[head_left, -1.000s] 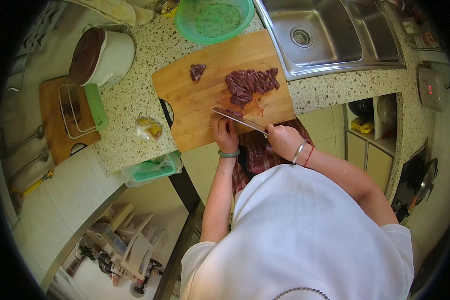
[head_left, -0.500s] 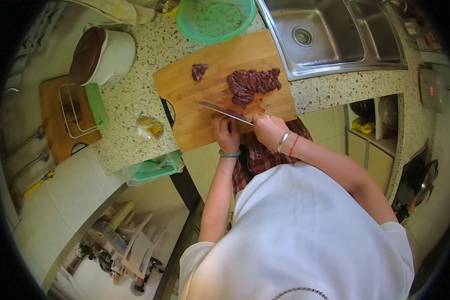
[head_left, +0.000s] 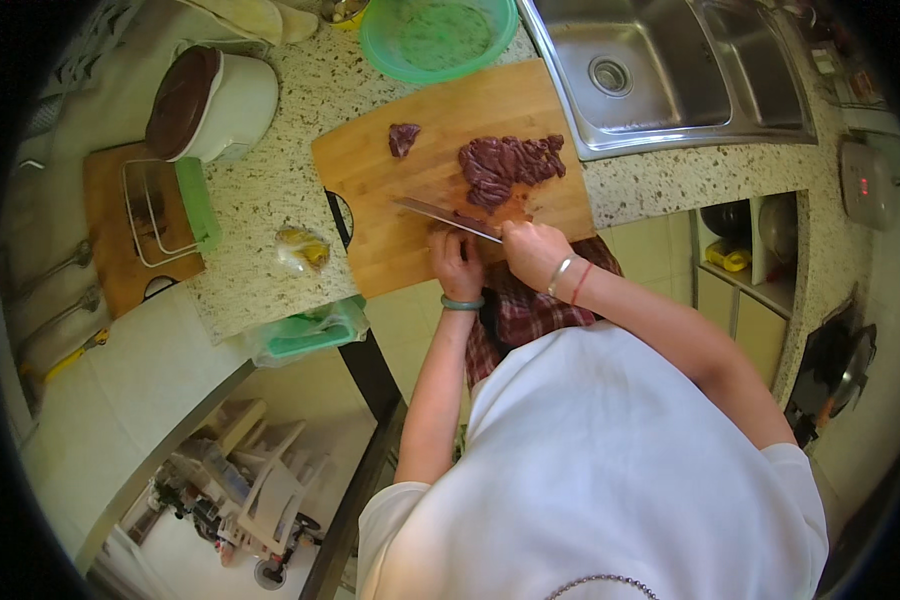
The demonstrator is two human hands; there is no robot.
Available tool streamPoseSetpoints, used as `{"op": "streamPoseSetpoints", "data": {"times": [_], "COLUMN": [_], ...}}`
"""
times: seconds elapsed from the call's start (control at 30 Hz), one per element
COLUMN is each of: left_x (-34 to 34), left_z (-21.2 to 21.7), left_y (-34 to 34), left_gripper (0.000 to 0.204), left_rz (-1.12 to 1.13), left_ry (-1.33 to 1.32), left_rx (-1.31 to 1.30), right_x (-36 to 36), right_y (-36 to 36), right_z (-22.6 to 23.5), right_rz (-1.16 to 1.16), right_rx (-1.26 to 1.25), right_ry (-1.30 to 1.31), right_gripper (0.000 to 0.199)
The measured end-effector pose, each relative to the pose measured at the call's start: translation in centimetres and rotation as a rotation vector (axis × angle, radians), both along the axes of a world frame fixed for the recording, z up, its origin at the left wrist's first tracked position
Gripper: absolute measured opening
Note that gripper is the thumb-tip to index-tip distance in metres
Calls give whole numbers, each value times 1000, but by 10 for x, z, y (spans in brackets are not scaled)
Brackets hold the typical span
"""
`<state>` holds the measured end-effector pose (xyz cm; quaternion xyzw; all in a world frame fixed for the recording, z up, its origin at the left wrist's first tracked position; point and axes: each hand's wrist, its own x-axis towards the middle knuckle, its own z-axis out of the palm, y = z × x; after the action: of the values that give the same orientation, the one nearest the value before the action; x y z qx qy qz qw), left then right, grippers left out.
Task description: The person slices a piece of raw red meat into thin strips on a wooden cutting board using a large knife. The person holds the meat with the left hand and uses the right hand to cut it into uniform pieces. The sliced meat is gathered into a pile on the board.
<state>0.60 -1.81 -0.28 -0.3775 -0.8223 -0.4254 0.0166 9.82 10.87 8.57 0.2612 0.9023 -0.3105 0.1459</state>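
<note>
Now right hand (head_left: 533, 254) grips knife (head_left: 442, 215); left hand (head_left: 457, 265) rests on cutting board (head_left: 410, 250).

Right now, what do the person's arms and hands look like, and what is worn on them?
Both forearms are bare; white short sleeves end above the elbows. The left hand has a single teal bangle at its wrist. The right hand has a silver bangle and a thin red band at its wrist. No gloves; rings cannot be made out.
</note>
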Motion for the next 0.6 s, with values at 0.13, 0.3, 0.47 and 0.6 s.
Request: {"op": "streamPoseSetpoints", "data": {"times": [0.13, 0.3, 0.47, 0.6], "left_x": [-3, -2, 2, 3], "left_z": [7, 11, 12, 12], "left_y": [4, 8, 9, 6], "left_gripper": [9, 9, 11, 11], "left_rz": [-45, -15, 49, 18], "left_ry": [-12, -20, -102, -93], "left_rx": [42, 75, 173, 118], "right_x": [-25, 10, 30, 43], "right_y": [17, 55, 49, 31], "right_z": [-8, -23, 2, 2], "right_rz": [0, -183, -219, -94], "right_rx": [-69, -266, -163, -19], "right_ry": [3, 210, 285, 197], "right_gripper": [20, 27, 19, 18]}}
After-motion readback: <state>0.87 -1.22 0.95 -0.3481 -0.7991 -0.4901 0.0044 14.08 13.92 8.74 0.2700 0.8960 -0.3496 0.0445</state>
